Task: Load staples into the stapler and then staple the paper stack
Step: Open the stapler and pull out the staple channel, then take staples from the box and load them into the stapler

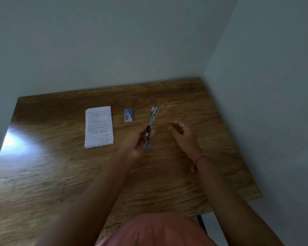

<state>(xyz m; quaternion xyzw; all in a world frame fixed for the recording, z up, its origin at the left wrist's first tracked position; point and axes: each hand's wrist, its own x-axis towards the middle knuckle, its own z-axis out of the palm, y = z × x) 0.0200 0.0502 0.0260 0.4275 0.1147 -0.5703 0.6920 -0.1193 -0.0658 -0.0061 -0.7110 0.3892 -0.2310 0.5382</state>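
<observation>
My left hand [138, 141] holds a small stapler [152, 119] swung wide open, its metal and purple-tipped halves stretched out in a line above the wooden table [60, 174]. My right hand [182, 134] hovers to the right of the stapler, apart from it, fingers loosely curled, nothing visible in them. A small blue and white staple box [128, 115] lies on the table just left of the stapler's far end. A stack of lined paper [99, 127] with handwriting lies flat further left.
The table stands in a corner, with a wall behind it and another along its right edge. A bright glare patch [12, 141] shows on the left of the tabletop. My pink clothing [158, 229] fills the bottom centre.
</observation>
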